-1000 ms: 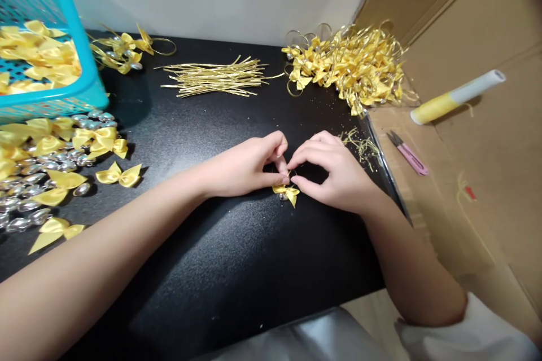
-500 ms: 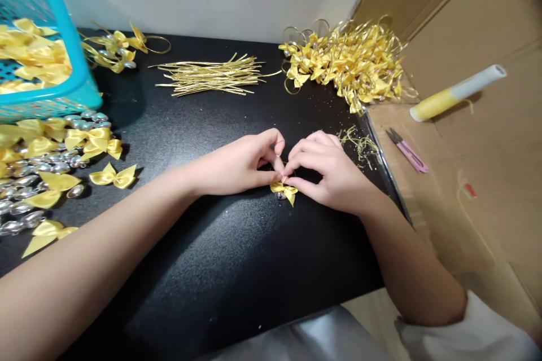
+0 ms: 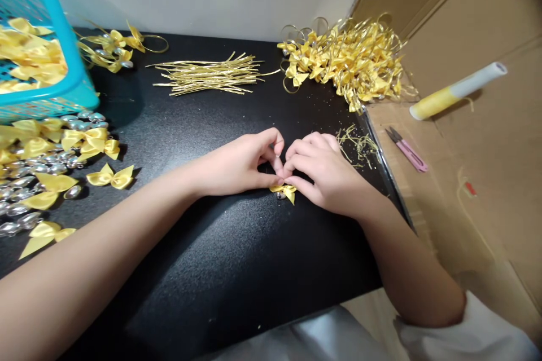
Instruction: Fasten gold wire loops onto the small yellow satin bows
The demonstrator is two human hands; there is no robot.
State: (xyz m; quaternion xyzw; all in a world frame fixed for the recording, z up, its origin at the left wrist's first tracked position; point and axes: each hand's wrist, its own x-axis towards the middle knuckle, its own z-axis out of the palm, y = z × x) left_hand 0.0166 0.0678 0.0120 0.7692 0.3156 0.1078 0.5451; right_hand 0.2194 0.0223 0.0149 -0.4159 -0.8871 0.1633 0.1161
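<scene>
One left hand (image 3: 242, 163) and one right hand (image 3: 324, 175) together pinch one yellow bow (image 3: 288, 190).

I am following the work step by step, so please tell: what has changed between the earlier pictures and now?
The right hand has moved slightly toward the left hand, until they meet or nearly meet above the yellow ribbon bow. Nothing was visibly taken up or let go. The left hand and bow stay nearly in place; the gold twist ties, turquoise basket and pink-handled snips look undisturbed.
</scene>
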